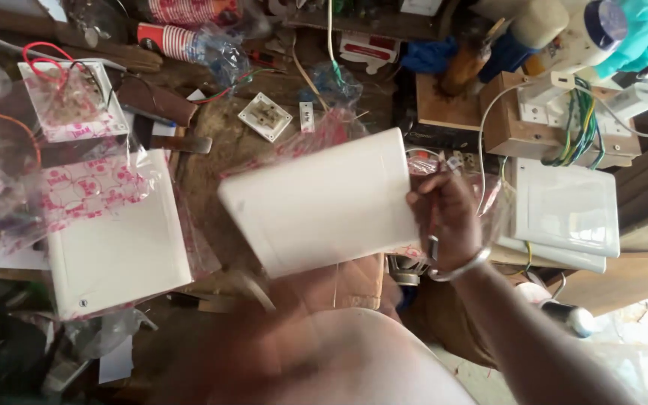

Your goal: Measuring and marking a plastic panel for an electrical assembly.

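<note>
White switch plate (320, 202) mid-frame, tilted, above cluttered bench (211, 161). Our right hand (448, 217) pinches its right edge, fingers closed on it. Left hand (264, 352) a blur at bottom; grip unclear. We judge: steady plate, firmer grip.

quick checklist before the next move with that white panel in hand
1. Right hand grip on white panel: ok, pinching its right edge.
2. Left hand: cannot tell, blurred low in the view.
3. Panel clear of the workbench: ok, held in the air.
4. Second white panel in its plastic bag: ok, lying at left.
5. Wired switch board on the right: ok, apart from the hand.
</note>
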